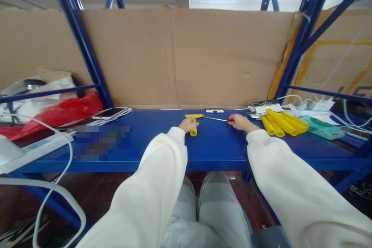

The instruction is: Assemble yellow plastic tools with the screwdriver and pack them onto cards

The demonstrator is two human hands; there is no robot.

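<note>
My left hand (188, 124) is closed around a yellow T-shaped tool (193, 132), its crosspiece at the far end and its round handle towards me. My right hand (240, 122) grips a screwdriver (216, 119) by its red handle, mostly hidden by the fingers. The thin metal shaft points left, and its tip is at the right end of the yellow crosspiece; whether they touch I cannot tell. Several yellow tubular handles (280, 122) lie in a heap to the right of my right hand.
At the back edge of the blue table (162, 143) lies a small black-and-white card (214, 111). Black-and-white packets (267, 105) and a green plastic bag (322, 127) are on the right. A phone (109, 113), white cable and red bag (69, 112) occupy the left. Cardboard (188, 58) stands behind.
</note>
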